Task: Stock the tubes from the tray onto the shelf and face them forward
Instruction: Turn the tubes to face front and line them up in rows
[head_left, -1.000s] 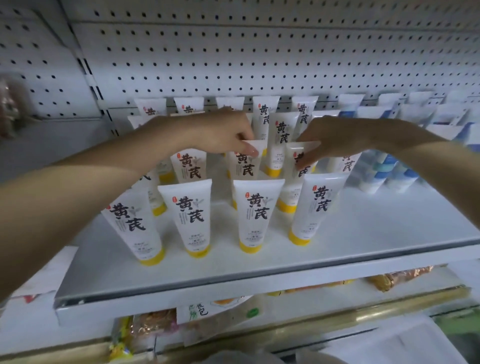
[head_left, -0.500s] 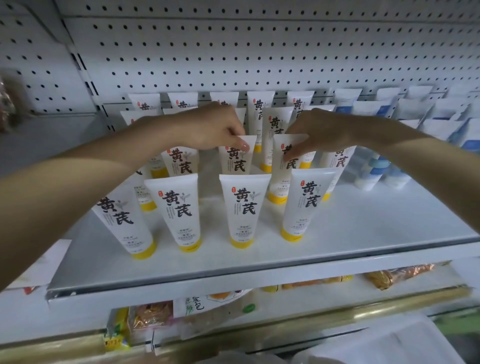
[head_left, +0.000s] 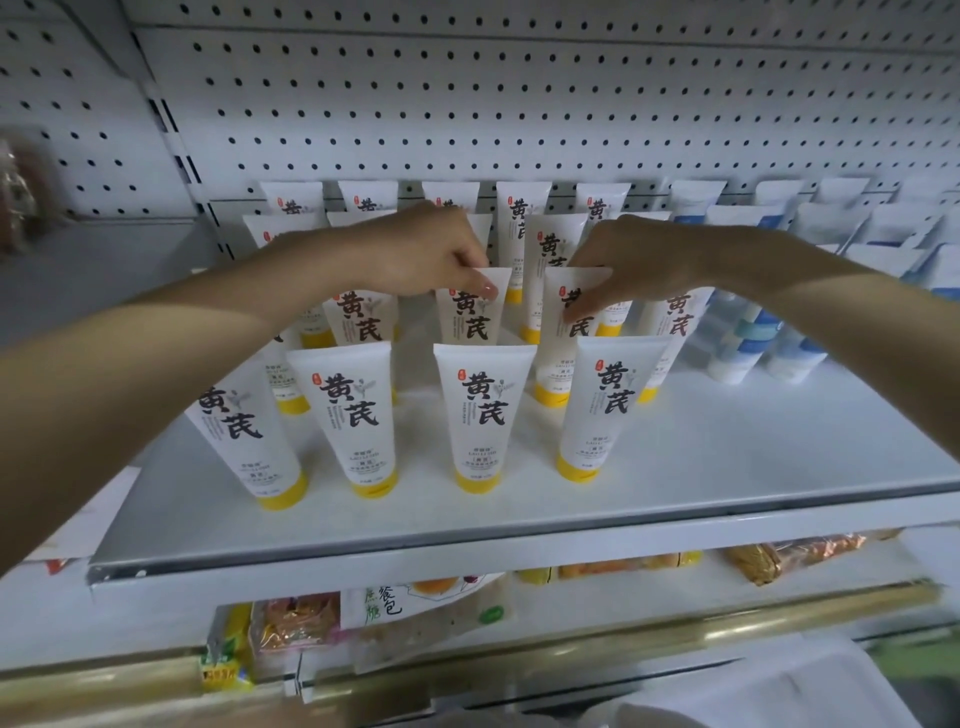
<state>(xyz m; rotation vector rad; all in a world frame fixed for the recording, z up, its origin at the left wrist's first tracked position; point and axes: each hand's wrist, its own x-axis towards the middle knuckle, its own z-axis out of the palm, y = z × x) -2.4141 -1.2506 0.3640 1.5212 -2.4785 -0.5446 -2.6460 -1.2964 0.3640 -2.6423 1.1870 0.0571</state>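
— Where are the hands?
— The left grip (head_left: 426, 249) pinches the top edge of a white plastic tube with yellow cap (head_left: 470, 319); the right grip (head_left: 639, 260) pinches the matching tube (head_left: 556, 343) just beside. Both stand cap-down on the white metal shelf (head_left: 727, 457), behind four front-row tubes (head_left: 483, 410) below the grips.

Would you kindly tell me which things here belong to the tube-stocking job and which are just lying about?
Job: left hand pinching a second-row tube; right hand gripping the neighbouring tube; front-row tubes; shelf.
Lying about: blue-capped tubes; snack packets underneath; pegboard.
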